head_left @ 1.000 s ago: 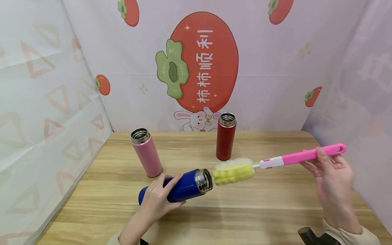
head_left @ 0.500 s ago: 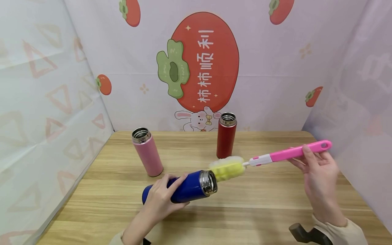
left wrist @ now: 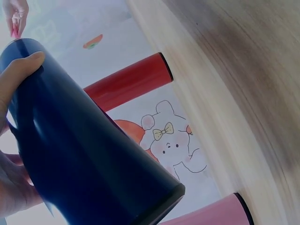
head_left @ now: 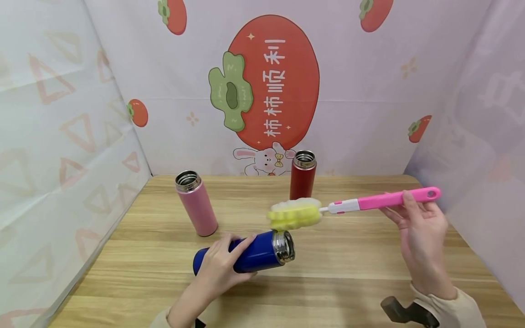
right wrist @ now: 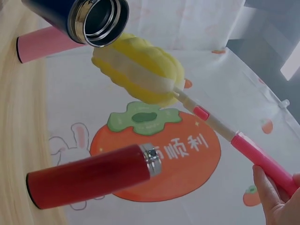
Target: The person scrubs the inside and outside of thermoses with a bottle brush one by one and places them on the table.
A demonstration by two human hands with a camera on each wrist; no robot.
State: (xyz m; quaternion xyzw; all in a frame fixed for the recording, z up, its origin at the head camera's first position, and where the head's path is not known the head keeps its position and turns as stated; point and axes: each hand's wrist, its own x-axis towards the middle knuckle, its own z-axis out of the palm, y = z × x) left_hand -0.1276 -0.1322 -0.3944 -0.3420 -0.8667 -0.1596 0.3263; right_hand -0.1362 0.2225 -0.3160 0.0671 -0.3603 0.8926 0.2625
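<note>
My left hand grips a blue thermos bottle round its body, tilted with its bare steel mouth facing right. In the left wrist view the thumb and fingers wrap the blue bottle. My right hand pinches the pink handle of a bottle brush with a yellow and white sponge head. The sponge lies outside the bottle, just above and behind its rim. In the right wrist view the sponge overlaps the edge of the blue bottle's mouth.
A pink bottle stands lidless to the left of the blue one. Behind the brush, a red bottle stands lidless near the wooden table's back edge. Printed cloth hangs behind and along both sides.
The brush in my right hand has moved left and slightly up, from in front of the blue bottle's mouth to above its rim. The left hand and blue bottle have shifted a little right.
</note>
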